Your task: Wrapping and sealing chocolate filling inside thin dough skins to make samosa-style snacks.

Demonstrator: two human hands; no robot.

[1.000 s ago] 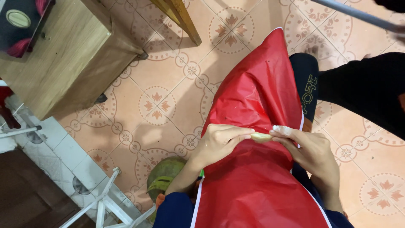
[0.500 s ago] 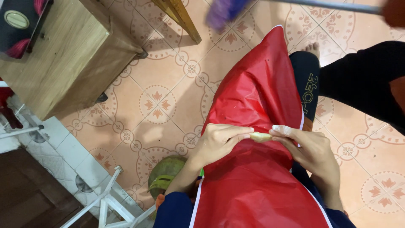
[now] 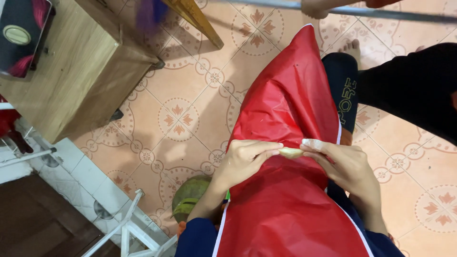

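The purple blur (image 3: pixel 151 14) has shifted left; left hand (image 3: pixel 245 159) and right hand (image 3: pixel 345 164) pinch a pale piece (image 3: pixel 291 152).

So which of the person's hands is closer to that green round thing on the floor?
Left. The left hand is just above and right of the green round thing; the right hand is farther right, across the red apron.

Hands meeting over an apron on a tiled floor

The left hand (image 3: pixel 247 159) and right hand (image 3: pixel 350 164) meet on a small pale piece (image 3: pixel 291 153) between their fingertips, above the red plastic apron (image 3: pixel 285 114) draped over the lap. A green round fruit (image 3: pixel 188 197) sits on the patterned tile floor (image 3: pixel 190 95) below the left forearm. A wooden cabinet (image 3: pixel 81 66) stands at far left; another person's dark-clothed leg (image 3: pixel 409 90) lies right.
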